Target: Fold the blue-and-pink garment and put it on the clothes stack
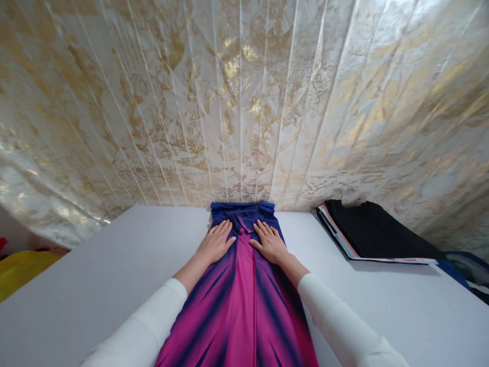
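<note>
A pink and dark blue garment (244, 295), perhaps a sports shirt, lies lengthwise on the white table (126, 265). Its sides are folded inward, so a plain pink strip runs down the middle. At the far end the blue fabric is bunched near the table's back edge. My left hand (218, 241) rests flat on the left side of the blue part, fingers stretched forward. On the right side, my right hand (270, 241) lies flat too, its fingers slightly spread. Both palms press on the cloth, and neither hand grips it.
A stack of folded clothes, with a black shirt (376, 229) on top, sits at the table's right. Dark blue fabric (454, 272) lies beside it. Yellow cloth (26, 267) shows beyond the left edge. A shiny gold and white curtain (240, 102) hangs behind the table.
</note>
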